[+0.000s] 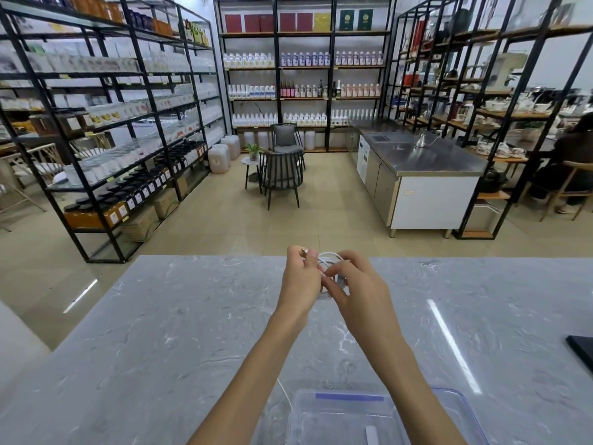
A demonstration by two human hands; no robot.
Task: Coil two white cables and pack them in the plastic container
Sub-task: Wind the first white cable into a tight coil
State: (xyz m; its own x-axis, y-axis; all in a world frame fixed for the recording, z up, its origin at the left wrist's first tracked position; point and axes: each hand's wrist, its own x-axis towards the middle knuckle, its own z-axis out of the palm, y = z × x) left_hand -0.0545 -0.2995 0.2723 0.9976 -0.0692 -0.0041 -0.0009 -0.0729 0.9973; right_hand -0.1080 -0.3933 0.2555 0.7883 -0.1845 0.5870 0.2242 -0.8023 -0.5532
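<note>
While both hands are closed on the white cable above the far part of the tabletop, the left hand pinching its plug end and the right hand curled round the small loops, the plastic container sits at the near edge with a second white strand lying just beside it. Thin, light and limp, the cable will likely spring out of its coil if released, so I judge it best held across the bundled loops, never by the plug alone.
</note>
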